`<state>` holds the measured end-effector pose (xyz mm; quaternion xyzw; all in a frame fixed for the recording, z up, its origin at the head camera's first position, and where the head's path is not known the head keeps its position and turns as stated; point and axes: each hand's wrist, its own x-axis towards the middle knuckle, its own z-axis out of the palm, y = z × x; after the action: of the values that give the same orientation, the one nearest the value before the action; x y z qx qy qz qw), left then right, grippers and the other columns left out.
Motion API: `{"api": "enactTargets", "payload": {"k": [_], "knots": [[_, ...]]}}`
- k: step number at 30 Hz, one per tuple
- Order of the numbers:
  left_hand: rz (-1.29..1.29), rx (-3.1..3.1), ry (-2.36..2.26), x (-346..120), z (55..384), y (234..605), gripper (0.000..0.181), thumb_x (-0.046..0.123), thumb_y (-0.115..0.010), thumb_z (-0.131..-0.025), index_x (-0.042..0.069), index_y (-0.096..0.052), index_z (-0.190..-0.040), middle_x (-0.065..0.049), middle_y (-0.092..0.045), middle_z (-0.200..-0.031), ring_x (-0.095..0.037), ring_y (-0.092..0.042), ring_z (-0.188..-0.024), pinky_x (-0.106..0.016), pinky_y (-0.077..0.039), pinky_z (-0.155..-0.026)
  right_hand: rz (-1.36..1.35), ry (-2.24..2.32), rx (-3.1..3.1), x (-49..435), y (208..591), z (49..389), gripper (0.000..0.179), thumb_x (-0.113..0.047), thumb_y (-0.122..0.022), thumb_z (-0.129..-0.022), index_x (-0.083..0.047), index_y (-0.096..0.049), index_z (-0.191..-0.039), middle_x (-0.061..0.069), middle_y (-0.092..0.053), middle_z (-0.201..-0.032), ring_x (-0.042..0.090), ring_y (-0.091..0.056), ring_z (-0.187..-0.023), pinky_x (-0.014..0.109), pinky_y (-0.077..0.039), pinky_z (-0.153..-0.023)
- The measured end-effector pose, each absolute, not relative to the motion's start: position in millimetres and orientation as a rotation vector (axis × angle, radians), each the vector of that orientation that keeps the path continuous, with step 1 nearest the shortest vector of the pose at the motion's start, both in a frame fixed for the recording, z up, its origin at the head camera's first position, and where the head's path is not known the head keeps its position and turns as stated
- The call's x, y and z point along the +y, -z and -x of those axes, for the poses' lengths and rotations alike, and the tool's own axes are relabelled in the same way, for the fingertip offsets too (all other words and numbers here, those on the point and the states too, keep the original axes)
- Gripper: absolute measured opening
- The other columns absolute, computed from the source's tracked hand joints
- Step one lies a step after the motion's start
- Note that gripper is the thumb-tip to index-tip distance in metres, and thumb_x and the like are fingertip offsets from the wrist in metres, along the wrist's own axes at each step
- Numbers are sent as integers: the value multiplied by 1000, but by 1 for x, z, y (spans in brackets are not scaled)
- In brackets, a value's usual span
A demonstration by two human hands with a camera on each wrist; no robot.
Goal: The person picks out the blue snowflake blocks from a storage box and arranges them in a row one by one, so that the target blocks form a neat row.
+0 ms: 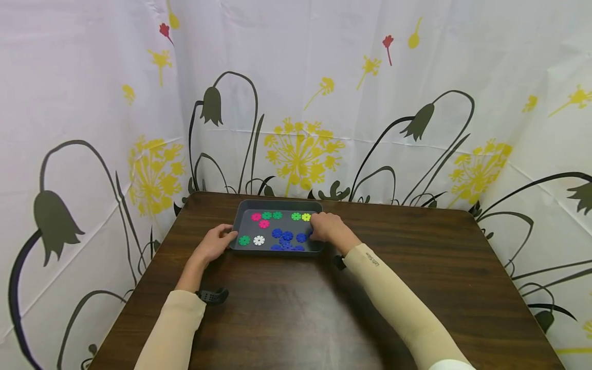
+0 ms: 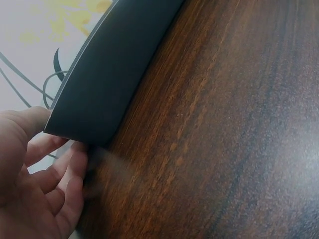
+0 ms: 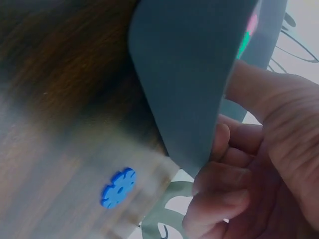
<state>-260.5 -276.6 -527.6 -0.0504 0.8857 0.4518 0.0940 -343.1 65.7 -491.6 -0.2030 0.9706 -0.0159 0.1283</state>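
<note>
A dark grey tray point(image 1: 268, 252) holds several flower-shaped plastic discs: pink discs point(image 1: 264, 224), green discs point(image 1: 244, 240), a white disc point(image 1: 259, 240), a yellow disc point(image 1: 307, 217) and a cluster of blue discs point(image 1: 287, 236). At its left end, my left hand point(image 1: 215, 244) grips the rim, thumb on top and fingers beneath. My right hand point(image 1: 328, 228) grips the opposite end, its thumb over the rim, as the right wrist view shows. In that view the tray wall point(image 3: 184, 69) stands tilted, and a single blue disc point(image 3: 118, 188) lies outside it on the table.
The tray is near the back of a dark wooden table point(image 1: 277, 308). Behind and beside the table hangs a white curtain point(image 1: 296, 67) with printed flowers. Each wrist wears a dark strap, such as the left strap point(image 1: 214, 296).
</note>
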Motion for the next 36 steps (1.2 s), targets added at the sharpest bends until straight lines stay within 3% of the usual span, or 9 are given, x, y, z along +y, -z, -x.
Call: {"api": "enactTargets", "payload": {"k": [10, 19, 30, 36], "knots": [[130, 2635, -1350, -273, 261, 528, 58, 35, -53, -114, -3, -45, -157, -23, -62, -124, -31, -63, -105, -34, -45, -80, 488, 70, 2770, 66, 490, 349, 32, -45, -84, -93, -17, -68, -94, -1, -70, -94, 22, -64, -89, 45, -55, -85], [140, 2631, -1332, -273, 260, 527, 59, 36, -53, -114, -2, -44, -158, -23, -60, -125, -31, -61, -107, -34, -46, -80, 456, 206, 2775, 71, 492, 343, 29, -40, -85, -93, -17, -68, -95, -2, -68, -92, 20, -61, -85, 40, -50, -78], [151, 2630, -1326, -275, 260, 527, 60, 38, -52, -114, -1, -43, -159, -24, -60, -129, -32, -61, -109, -38, -47, -85, 480, 289, 2779, 76, 488, 340, 14, -30, -76, -101, -17, -72, -104, -1, -70, -97, 21, -63, -88, 44, -53, -84], [153, 2629, -1327, -276, 259, 525, 61, 38, -51, -114, -2, -43, -159, -25, -60, -130, -33, -62, -110, -36, -47, -84, 494, 389, 2761, 77, 488, 338, 15, -31, -74, -103, -18, -77, -108, 0, -74, -102, 20, -65, -89, 46, -55, -85]]}}
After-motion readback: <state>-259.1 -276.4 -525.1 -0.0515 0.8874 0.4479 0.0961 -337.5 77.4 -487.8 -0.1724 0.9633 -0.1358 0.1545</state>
